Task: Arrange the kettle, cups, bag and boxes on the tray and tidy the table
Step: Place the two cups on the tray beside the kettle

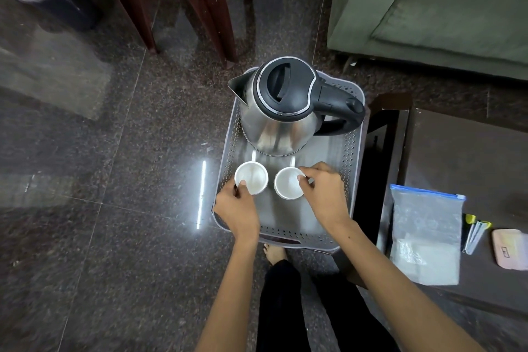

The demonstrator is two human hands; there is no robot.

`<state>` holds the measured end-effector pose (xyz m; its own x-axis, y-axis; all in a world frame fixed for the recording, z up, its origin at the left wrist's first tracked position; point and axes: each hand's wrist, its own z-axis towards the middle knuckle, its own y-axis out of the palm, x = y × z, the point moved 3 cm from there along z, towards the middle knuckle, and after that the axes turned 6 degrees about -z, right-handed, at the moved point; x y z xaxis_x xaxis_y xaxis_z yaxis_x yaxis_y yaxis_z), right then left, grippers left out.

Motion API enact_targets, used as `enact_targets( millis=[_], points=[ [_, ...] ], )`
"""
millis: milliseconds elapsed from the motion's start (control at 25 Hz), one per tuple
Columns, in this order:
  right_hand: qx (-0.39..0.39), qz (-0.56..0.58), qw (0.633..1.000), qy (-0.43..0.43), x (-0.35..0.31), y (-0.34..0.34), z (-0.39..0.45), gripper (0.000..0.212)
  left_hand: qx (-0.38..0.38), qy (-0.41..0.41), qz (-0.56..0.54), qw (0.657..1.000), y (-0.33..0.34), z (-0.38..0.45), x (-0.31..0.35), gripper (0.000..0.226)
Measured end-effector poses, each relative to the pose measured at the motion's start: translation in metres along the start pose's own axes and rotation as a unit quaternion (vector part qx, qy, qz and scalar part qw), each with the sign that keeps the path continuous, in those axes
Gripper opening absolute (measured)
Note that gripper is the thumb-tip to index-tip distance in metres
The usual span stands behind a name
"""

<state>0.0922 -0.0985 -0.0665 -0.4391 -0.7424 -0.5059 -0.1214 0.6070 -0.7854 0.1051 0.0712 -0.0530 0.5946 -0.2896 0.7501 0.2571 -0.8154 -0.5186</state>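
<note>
Our left hand (pixel 237 210) pinches the near rim of one cup (pixel 251 181), our right hand (pixel 324 194) the other cup (pixel 289 182) — both on the tray (pixel 353 151), just this side of the kettle (pixel 281 108).

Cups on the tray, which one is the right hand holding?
The cup nearer the bag; the right hand pinches its rim.
</note>
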Motion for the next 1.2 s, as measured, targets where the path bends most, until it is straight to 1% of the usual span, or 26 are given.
enact_targets(
  millis=[240,480,600,760,840,920,1040,1200],
  points=[
    [-0.001,0.003,1.0,0.011,0.001,0.003,0.0,0.026,-0.007,0.012,0.017,1.0,-0.001,0.003,-0.002,0.015],
    [0.002,0.013,1.0,0.018,0.001,0.003,-0.001,0.026,-0.02,0.0,0.006,1.0,-0.002,0.003,-0.002,0.015],
    [0.005,0.016,1.0,0.023,0.0,0.004,-0.001,0.026,-0.013,-0.005,0.016,1.0,-0.004,0.003,0.0,0.017],
    [0.005,0.011,1.0,0.027,0.001,0.005,-0.002,0.027,-0.013,-0.002,-0.004,1.0,-0.004,0.003,0.001,0.021],
    [0.009,0.011,1.0,0.025,0.001,0.003,-0.003,0.022,-0.017,0.001,-0.021,1.0,-0.006,0.002,0.001,0.023],
    [0.019,0.021,0.999,0.029,0.001,-0.002,-0.006,0.019,-0.009,0.013,-0.018,1.0,-0.012,-0.002,0.001,0.025],
    [0.05,0.041,0.997,0.04,0.004,-0.016,-0.018,0.02,-0.001,0.031,-0.016,0.999,-0.022,-0.014,0.001,0.021],
    [0.087,0.079,0.992,0.05,0.014,-0.036,-0.046,0.019,-0.006,0.095,-0.014,0.995,-0.031,-0.04,0.013,0.02]
  ],
)
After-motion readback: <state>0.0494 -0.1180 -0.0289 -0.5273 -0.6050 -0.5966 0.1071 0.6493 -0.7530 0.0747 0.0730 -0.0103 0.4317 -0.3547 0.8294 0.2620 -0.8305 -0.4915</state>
